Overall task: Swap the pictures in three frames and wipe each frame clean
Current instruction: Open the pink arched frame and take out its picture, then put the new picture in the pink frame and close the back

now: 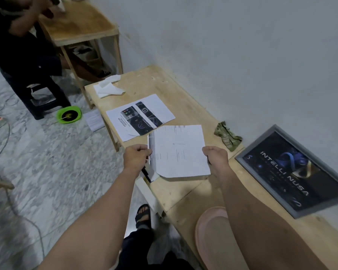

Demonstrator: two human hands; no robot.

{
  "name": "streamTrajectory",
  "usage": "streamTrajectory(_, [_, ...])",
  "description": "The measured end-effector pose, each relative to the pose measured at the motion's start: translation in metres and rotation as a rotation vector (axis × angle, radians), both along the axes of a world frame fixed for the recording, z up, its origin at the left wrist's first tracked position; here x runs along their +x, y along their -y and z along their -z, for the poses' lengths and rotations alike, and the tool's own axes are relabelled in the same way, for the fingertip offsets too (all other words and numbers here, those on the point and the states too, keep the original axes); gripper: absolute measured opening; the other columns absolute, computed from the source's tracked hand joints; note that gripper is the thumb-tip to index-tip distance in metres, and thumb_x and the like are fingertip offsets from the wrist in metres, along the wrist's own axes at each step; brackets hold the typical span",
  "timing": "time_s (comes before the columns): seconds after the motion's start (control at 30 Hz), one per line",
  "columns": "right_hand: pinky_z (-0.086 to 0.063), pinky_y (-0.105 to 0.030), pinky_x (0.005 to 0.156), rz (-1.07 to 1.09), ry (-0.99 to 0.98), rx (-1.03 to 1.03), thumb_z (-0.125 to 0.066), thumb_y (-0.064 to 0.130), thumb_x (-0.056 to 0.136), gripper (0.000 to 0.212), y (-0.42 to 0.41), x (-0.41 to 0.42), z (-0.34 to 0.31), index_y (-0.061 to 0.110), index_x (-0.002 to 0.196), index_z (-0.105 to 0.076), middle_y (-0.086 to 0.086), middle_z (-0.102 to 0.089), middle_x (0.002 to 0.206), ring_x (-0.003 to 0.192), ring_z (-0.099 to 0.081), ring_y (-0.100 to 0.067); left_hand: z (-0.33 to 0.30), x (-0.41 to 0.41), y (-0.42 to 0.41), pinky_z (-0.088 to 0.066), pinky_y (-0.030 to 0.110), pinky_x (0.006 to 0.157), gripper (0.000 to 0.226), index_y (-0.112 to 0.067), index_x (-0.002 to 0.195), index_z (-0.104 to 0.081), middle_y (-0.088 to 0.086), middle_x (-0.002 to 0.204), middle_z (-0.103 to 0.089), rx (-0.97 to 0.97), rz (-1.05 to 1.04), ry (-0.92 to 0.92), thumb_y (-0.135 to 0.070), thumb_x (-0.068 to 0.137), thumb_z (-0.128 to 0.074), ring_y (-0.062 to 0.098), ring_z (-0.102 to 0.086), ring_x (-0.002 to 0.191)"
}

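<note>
A white sheet of paper point(179, 151), its blank back towards me, hovers over the wooden table point(158, 84). My left hand point(136, 157) pinches its left edge and my right hand point(216, 155) pinches its right edge. Under the sheet a dark-edged item, perhaps a frame, shows only as a corner point(147, 175). A printed picture sheet point(140, 116) lies flat on the table beyond it. A grey frame with a dark blue poster point(293, 170) leans against the wall at the right. A crumpled olive cloth point(227, 137) lies near the wall. White tissue point(108, 86) rests at the far end.
A pink round plastic item point(209, 234) sits on the near table beside my right forearm. A second wooden table point(76, 22) stands farther back, with a seated person on a dark stool point(39, 98). On the floor lie a green bowl point(68, 114), cables and a paper.
</note>
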State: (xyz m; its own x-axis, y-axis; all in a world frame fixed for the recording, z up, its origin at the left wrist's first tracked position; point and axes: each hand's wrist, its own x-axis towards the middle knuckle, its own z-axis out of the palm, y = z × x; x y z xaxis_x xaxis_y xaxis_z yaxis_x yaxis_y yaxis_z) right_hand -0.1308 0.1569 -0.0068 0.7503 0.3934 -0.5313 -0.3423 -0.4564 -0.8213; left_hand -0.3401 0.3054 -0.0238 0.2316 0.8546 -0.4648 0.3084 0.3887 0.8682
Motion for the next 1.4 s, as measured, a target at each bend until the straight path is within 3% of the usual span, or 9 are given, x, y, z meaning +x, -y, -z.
streamTrajectory(0.1, [-0.047,-0.017,0.043,0.103,-0.046,0.05,-0.062,0.001,0.087,0.01,0.038,-0.004,-0.018,0.001,0.096,-0.066,-0.01,-0.068,0.085,0.066,-0.062,-0.018,-0.016,0.012,0.011,-0.052,0.025,0.062,0.007,-0.008,0.084,-0.073,0.006,0.084,-0.069,0.011,0.1,0.025,-0.002,0.083,-0.077,0.018,-0.059,0.068])
streamTrajectory(0.23, [-0.045,-0.027,0.06,0.243,-0.063,0.023,-0.064,0.001,0.083,0.013,0.099,-0.01,-0.019,-0.001,0.094,-0.07,-0.012,-0.066,0.082,0.067,-0.056,-0.022,-0.03,0.038,0.035,-0.055,0.028,0.068,0.015,-0.011,0.076,-0.07,0.004,0.083,-0.069,0.011,0.291,0.041,0.001,0.082,-0.076,0.019,-0.062,0.071])
streamTrajectory(0.37, [-0.04,-0.024,0.049,0.496,-0.088,-0.021,-0.065,0.001,0.082,0.006,0.165,-0.028,-0.011,-0.003,0.085,-0.068,-0.013,-0.056,0.071,0.059,-0.049,-0.022,-0.023,0.075,0.07,-0.055,0.032,0.066,0.013,-0.006,0.076,-0.071,0.007,0.079,-0.069,-0.032,0.521,0.029,0.006,0.082,-0.074,0.025,-0.064,0.074])
streamTrajectory(0.5, [-0.052,-0.038,0.071,0.763,-0.169,-0.092,-0.068,0.002,0.08,0.006,0.231,-0.068,0.014,0.001,0.076,-0.064,-0.017,-0.065,0.087,0.075,-0.06,-0.029,0.004,0.097,0.119,-0.057,0.036,0.072,0.019,-0.014,0.074,-0.071,0.007,0.072,-0.07,-0.027,0.756,-0.046,0.003,0.079,-0.076,0.023,-0.063,0.071])
streamTrajectory(0.73, [-0.046,-0.03,0.056,1.062,-0.32,-0.113,-0.064,-0.002,0.081,0.014,0.295,-0.157,0.04,-0.007,0.094,-0.063,-0.016,-0.062,0.079,0.065,-0.055,-0.029,0.04,0.083,0.182,-0.05,0.03,0.071,0.012,-0.009,0.091,-0.078,0.003,0.077,-0.071,0.093,1.156,-0.198,-0.005,0.08,-0.077,0.021,-0.063,0.075])
streamTrajectory(0.83, [-0.041,-0.021,0.04,1.117,-0.356,-0.098,-0.061,-0.007,0.082,0.004,0.298,-0.175,0.039,-0.004,0.085,-0.062,-0.012,-0.056,0.068,0.055,-0.049,-0.024,0.047,0.076,0.192,-0.048,0.032,0.065,0.013,-0.019,0.072,-0.074,0.002,0.068,-0.069,0.124,1.2,-0.28,-0.007,0.075,-0.076,0.022,-0.062,0.068])
streamTrajectory(0.93, [-0.033,-0.014,0.031,1.146,-0.355,-0.078,-0.06,-0.01,0.082,0.008,0.303,-0.179,0.043,-0.003,0.078,-0.059,-0.01,-0.051,0.064,0.052,-0.043,-0.022,0.05,0.074,0.199,-0.046,0.028,0.062,0.013,-0.019,0.074,-0.075,0.003,0.07,-0.07,0.128,1.202,-0.315,-0.007,0.076,-0.076,0.022,-0.062,0.07])
streamTrajectory(1.07, [-0.043,-0.028,0.051,1.148,-0.307,-0.117,-0.064,-0.007,0.077,0.006,0.309,-0.169,0.051,-0.006,0.083,-0.062,-0.016,-0.056,0.075,0.061,-0.049,-0.024,0.05,0.082,0.206,-0.052,0.031,0.074,0.01,-0.013,0.083,-0.076,0.003,0.078,-0.07,0.109,1.171,-0.328,-0.004,0.078,-0.076,0.022,-0.065,0.081])
streamTrajectory(1.4, [-0.042,-0.033,0.062,1.05,-0.175,-0.214,-0.068,0.004,0.065,0.005,0.319,-0.146,0.084,0.001,0.07,-0.069,-0.013,-0.062,0.067,0.064,-0.053,-0.027,0.055,0.086,0.213,-0.046,0.026,0.077,0.012,-0.005,0.09,-0.078,0.006,0.087,-0.068,0.154,1.094,-0.349,-0.001,0.079,-0.076,0.026,-0.064,0.089])
